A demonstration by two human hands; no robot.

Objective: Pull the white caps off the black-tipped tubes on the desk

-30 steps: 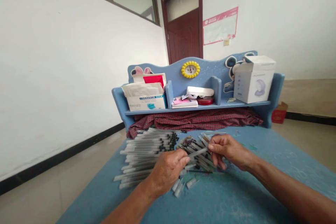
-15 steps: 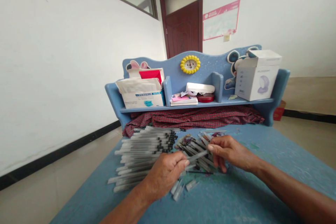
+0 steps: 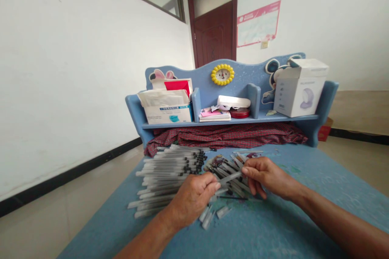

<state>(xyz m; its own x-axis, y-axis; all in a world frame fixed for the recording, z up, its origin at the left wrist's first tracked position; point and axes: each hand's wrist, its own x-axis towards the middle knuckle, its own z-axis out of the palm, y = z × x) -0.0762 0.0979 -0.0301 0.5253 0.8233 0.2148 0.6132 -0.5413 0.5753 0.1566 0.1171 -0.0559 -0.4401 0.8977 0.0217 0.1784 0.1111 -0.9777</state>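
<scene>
A translucent pen barrel (image 3: 230, 177) spans the gap between my hands above the blue desk (image 3: 258, 234). My left hand (image 3: 197, 194) is closed around its left end, and the thumb and forefinger of my right hand (image 3: 264, 174) pinch its right end, hiding the tip. Beside my left hand lies a large stack of frosted pens (image 3: 161, 182) with black ends facing right. Behind and beneath the held barrel is a loose pile of pen parts (image 3: 234, 166), some dark inside. Several clear pen caps (image 3: 208, 219) lie just right of my left wrist.
At the back of the desk stands a blue shelf (image 3: 255, 120) holding a mask box (image 3: 168, 111), papers, a red tin (image 3: 240, 113) and a white box (image 3: 299, 89). A checked cloth (image 3: 227, 134) is bunched below it. A white wall (image 3: 60, 68) rises on the left.
The camera view has shifted slightly. Both hands keep hold of the pen barrel in almost the same pose, and the piles look unchanged.
</scene>
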